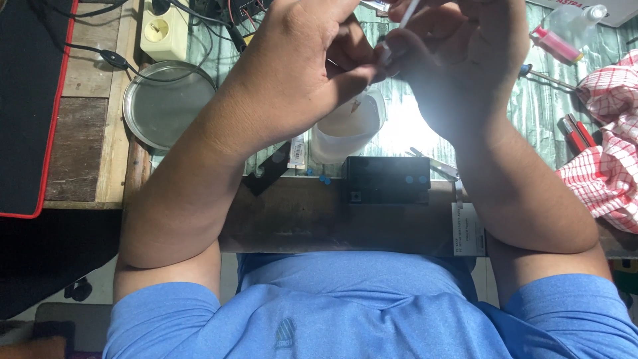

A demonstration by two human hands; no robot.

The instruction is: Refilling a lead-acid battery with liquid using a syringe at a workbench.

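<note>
Both my hands are raised close together at the top of the view, above the workbench. My left hand [302, 63] has its fingers curled, pinching a small part that I cannot make out. My right hand [465, 60] holds a thin white stick-like tool [407, 14], whose tip meets the left fingers. Below the hands stands a translucent plastic cup [345, 129]. A black box-shaped part with blue dots [387, 181] lies at the bench's near edge. Bright light falls under my right hand.
A round metal dish [166, 103] lies at the left, with a cream power strip [163, 30] and cables behind it. A red-and-white checked cloth [608, 153] sits at the right, by a red-handled tool [577, 133], a screwdriver [548, 78] and a pink-capped bottle [561, 41]. A black mat [26, 106] covers the far left.
</note>
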